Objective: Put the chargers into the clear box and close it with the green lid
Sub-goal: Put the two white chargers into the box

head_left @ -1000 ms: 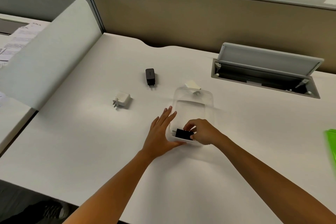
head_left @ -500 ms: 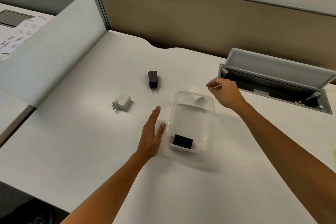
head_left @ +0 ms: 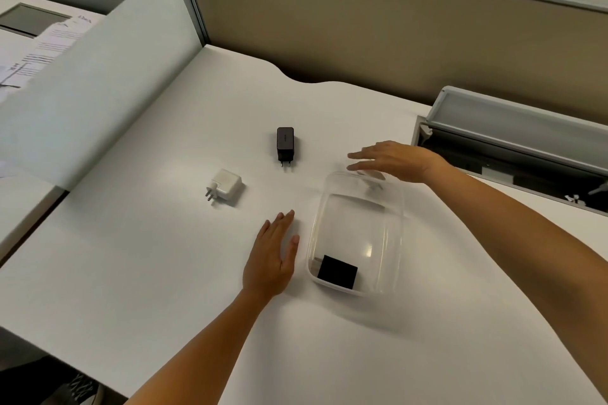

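The clear box (head_left: 396, 207) sits on the white desk with a black charger (head_left: 337, 271) lying at its near end. My left hand (head_left: 271, 256) rests flat on the desk just left of the box, fingers apart, holding nothing. Over the box's far edge hovers my right hand (head_left: 398, 159), open with palm down, above a small white charger (head_left: 373, 176) that is mostly hidden under it. Another black charger (head_left: 285, 144) lies farther back on the desk. A white charger with prongs (head_left: 224, 187) lies to its left. The green lid is out of view.
An open grey cable tray (head_left: 513, 148) is set into the desk at the back right. A brown partition (head_left: 362, 29) runs along the back, and a curved white divider (head_left: 88, 89) stands on the left.
My right hand let go of the black charger in the box, rose and moved to the box's far edge over the small white charger. My left hand drew back from the box's side.
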Motion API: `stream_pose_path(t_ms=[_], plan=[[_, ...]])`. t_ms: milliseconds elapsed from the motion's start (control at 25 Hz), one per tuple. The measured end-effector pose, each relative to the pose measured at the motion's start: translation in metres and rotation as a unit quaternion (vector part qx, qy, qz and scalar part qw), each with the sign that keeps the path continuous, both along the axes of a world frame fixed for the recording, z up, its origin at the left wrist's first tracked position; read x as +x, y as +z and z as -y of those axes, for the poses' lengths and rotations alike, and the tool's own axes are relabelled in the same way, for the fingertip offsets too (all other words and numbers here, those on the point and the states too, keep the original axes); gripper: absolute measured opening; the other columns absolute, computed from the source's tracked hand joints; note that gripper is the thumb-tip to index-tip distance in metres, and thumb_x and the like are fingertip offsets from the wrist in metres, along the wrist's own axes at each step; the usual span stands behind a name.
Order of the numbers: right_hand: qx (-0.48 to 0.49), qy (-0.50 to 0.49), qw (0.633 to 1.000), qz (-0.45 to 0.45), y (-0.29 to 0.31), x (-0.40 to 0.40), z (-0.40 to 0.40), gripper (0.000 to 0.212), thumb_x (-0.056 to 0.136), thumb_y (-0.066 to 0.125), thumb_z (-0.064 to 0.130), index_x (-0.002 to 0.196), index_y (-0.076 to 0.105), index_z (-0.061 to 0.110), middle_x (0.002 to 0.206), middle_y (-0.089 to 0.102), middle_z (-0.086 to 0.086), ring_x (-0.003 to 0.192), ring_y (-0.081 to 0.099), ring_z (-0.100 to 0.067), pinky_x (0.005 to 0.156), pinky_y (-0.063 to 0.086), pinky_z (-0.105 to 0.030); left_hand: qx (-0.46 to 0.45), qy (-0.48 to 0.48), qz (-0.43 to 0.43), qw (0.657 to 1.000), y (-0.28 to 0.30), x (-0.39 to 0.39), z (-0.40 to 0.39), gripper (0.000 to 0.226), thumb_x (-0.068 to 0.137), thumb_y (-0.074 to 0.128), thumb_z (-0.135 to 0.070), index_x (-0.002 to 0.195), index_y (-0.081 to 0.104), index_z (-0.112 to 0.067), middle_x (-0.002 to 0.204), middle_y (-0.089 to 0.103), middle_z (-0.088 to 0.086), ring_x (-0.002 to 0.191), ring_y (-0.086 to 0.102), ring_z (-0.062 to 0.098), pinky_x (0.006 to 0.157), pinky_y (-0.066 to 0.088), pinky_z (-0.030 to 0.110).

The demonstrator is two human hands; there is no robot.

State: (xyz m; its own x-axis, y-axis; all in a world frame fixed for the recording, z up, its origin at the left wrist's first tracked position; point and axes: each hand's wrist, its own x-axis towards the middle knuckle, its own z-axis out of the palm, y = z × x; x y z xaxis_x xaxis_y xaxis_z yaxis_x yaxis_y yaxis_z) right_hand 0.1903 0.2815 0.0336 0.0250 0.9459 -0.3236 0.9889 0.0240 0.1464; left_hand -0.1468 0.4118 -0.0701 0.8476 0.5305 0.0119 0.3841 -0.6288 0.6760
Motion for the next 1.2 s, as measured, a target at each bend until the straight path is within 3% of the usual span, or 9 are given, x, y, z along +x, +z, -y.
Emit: stream_pose_path(t_ms=[240,320,400,560,720,880,960,1080,1200], plan=[[-0.030,0.005,0.999,0.040,-0.021,-0.002,0.009,0.062,0.098,0.045,0.003,0.153,0.023,0.021,0.164,0.013,0.001,0.149,0.024,-0.023,0.119,0.025,-0.032,0.009,0.007,0.023,1.000,0.005,0.000,0.002,0.055,0.101,0.027,-0.048,0.150,0.039,-0.025,0.149,0.031,-0.020,0.137,0.006,-0.025,0.117,0.006,0.009],[-0.017,-0.041,0.998,0.036,-0.018,-0.001,0.021,0.059,0.096,0.048,0.001,0.149,0.032,0.020,0.161,0.023,-0.001,0.147,0.027,-0.024,0.119,0.027,-0.032,0.011,0.006,0.024,1.000,0.004,0.001,0.001,0.055,0.101,0.027,-0.047,0.149,0.040,-0.024,0.149,0.033,-0.020,0.138,0.008,-0.024,0.118,0.007,0.012],[0.021,-0.148,0.989,-0.007,-0.013,0.000,0.037,0.055,0.092,0.058,0.003,0.143,0.041,0.018,0.152,0.041,-0.004,0.139,0.040,-0.025,0.115,0.035,-0.035,0.013,0.000,0.027,1.000,0.003,0.001,0.001,0.055,0.101,0.026,-0.047,0.149,0.040,-0.024,0.151,0.037,-0.017,0.142,0.014,-0.017,0.122,0.013,0.021],[0.131,-0.425,0.884,-0.147,0.010,-0.009,0.068,0.049,0.085,0.072,0.024,0.128,0.051,0.014,0.130,0.058,-0.011,0.113,0.057,-0.030,0.096,0.048,-0.041,0.031,-0.024,0.042,0.998,0.004,0.001,0.001,0.054,0.102,0.024,-0.043,0.148,0.043,-0.022,0.151,0.046,-0.008,0.146,0.030,0.003,0.123,0.021,0.037],[0.240,-0.493,0.807,-0.217,0.046,-0.054,0.078,0.060,0.081,0.074,0.040,0.130,0.047,0.018,0.130,0.058,-0.007,0.110,0.058,-0.028,0.085,0.047,-0.036,-0.066,0.001,0.066,0.996,0.012,-0.001,0.005,0.055,0.102,0.021,-0.049,0.148,0.043,-0.027,0.151,0.047,-0.012,0.143,0.033,-0.001,0.123,0.022,0.032],[0.224,-0.437,0.830,-0.264,0.069,-0.126,0.068,0.054,0.079,0.072,0.050,0.121,0.048,0.025,0.122,0.059,0.001,0.101,0.059,-0.021,0.085,0.054,-0.040,-0.267,0.062,0.150,0.950,0.031,0.003,0.026,0.051,0.102,0.030,-0.047,0.147,0.044,-0.027,0.142,0.051,-0.027,0.134,0.044,-0.005,0.109,0.032,0.010],[0.193,-0.408,0.854,-0.258,0.060,-0.160,0.056,0.052,0.078,0.072,0.049,0.118,0.051,0.022,0.118,0.059,-0.001,0.102,0.059,-0.024,0.086,0.050,-0.039,-0.330,0.080,0.137,0.931,0.041,0.007,0.038,0.049,0.101,0.034,-0.048,0.146,0.046,-0.030,0.140,0.052,-0.029,0.132,0.046,-0.006,0.107,0.034,0.012],[0.118,-0.420,0.863,-0.254,0.031,-0.194,0.039,0.056,0.081,0.072,0.043,0.127,0.051,0.019,0.124,0.057,-0.002,0.111,0.055,-0.025,0.090,0.048,-0.038,-0.396,0.078,0.093,0.910,0.051,0.013,0.048,0.045,0.102,0.044,-0.045,0.145,0.046,-0.032,0.145,0.051,-0.017,0.133,0.047,0.003,0.108,0.037,0.021],[0.087,-0.445,0.857,-0.244,0.007,-0.202,0.032,0.056,0.084,0.071,0.035,0.131,0.049,0.017,0.126,0.055,-0.004,0.114,0.051,-0.026,0.092,0.049,-0.039,-0.405,0.066,0.052,0.911,0.056,0.020,0.053,0.042,0.103,0.039,-0.044,0.143,0.045,-0.031,0.137,0.055,-0.018,0.129,0.049,0.006,0.096,0.041,0.009]])
